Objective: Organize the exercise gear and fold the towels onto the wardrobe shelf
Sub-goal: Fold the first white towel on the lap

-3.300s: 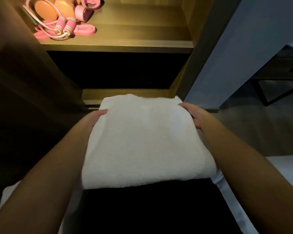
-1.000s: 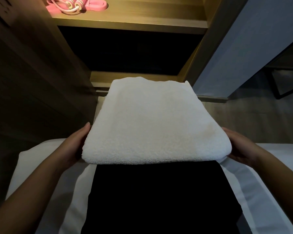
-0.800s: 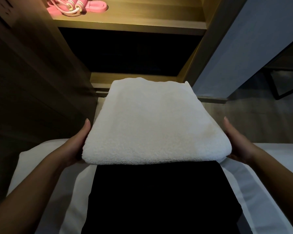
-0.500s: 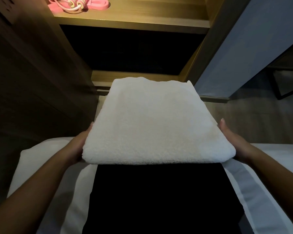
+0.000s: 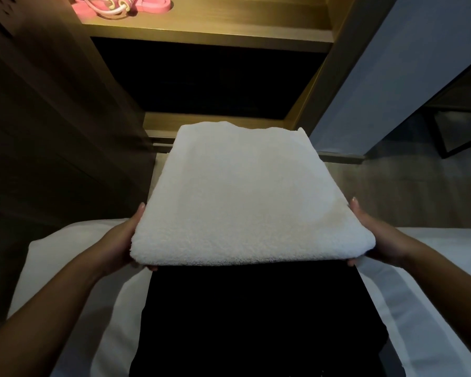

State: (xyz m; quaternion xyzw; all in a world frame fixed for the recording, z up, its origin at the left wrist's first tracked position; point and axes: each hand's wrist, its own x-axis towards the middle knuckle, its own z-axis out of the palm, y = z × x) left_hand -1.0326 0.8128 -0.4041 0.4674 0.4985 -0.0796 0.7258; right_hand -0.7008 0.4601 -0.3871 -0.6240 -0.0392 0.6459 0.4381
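Observation:
A folded white towel (image 5: 245, 197) is in the middle of the head view, over the end of a black cloth (image 5: 256, 322) on the bed. My left hand (image 5: 120, 240) grips its near left corner, thumb up along the side and fingertips showing under the near edge. My right hand (image 5: 375, 238) holds the near right corner the same way. Pink exercise gear (image 5: 120, 4), with a rope and bands, lies on the lit wardrobe shelf (image 5: 201, 36) at the top left; most of it is cut off by the frame.
Below the lit shelf is a dark compartment (image 5: 207, 83) with a wooden ledge (image 5: 215, 123). A dark wardrobe panel (image 5: 52, 131) stands left and a grey wall (image 5: 392, 77) right. White bedding (image 5: 65, 268) flanks the black cloth. Black-framed furniture (image 5: 460, 131) is at the far right.
My hands slid from the towel's far corners to its near corners. In the last second their fingers went under the near edge. The towel has hardly moved.

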